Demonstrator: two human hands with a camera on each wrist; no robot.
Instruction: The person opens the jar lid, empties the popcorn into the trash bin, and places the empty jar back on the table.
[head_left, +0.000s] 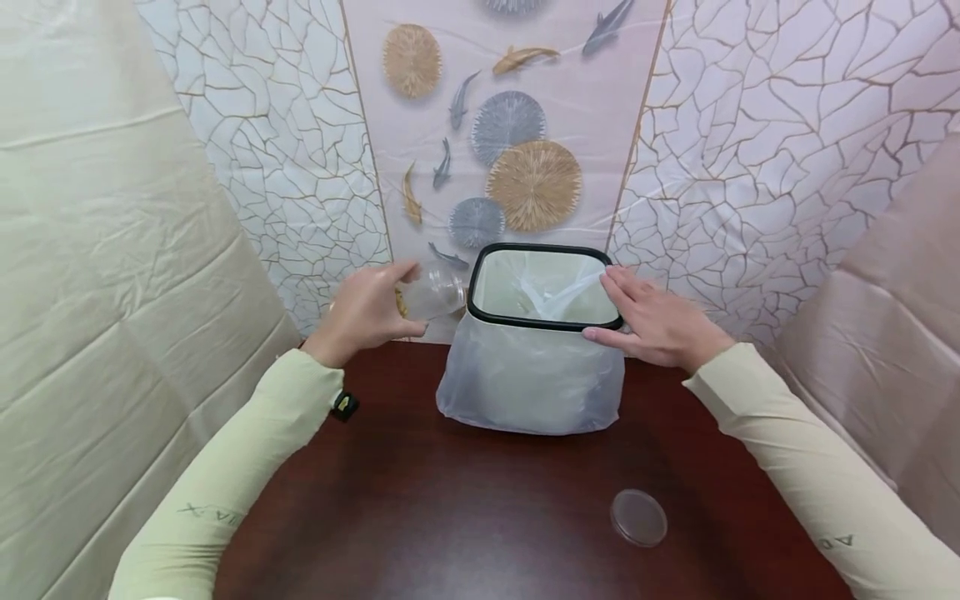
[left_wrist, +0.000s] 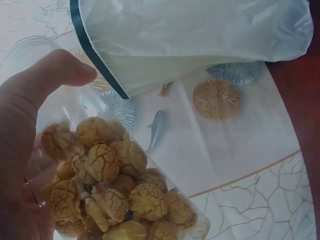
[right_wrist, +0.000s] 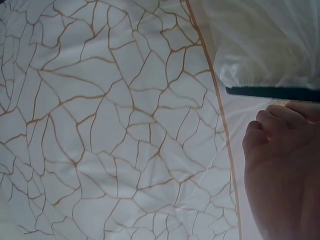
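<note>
In the head view, my left hand (head_left: 367, 308) grips a clear plastic jar (head_left: 435, 292), thumb on one side and fingers on the other. The jar lies tipped on its side, its mouth right at the left rim of a trash bin (head_left: 546, 325). Wrinkled brown pieces like walnuts (left_wrist: 100, 165) fill the jar's lower part in the left wrist view. A translucent bag lines the black-rimmed bin and hangs over its outside. My right hand (head_left: 652, 321) rests on the bin's right rim with extended fingers, the thumb at the front corner.
A clear round lid (head_left: 639, 517) lies on the dark red table (head_left: 450, 500), front right of the bin. Behind stands a patterned cloth backdrop (head_left: 300, 125). Beige cloth (head_left: 90, 275) walls in the left side, and more hangs on the right.
</note>
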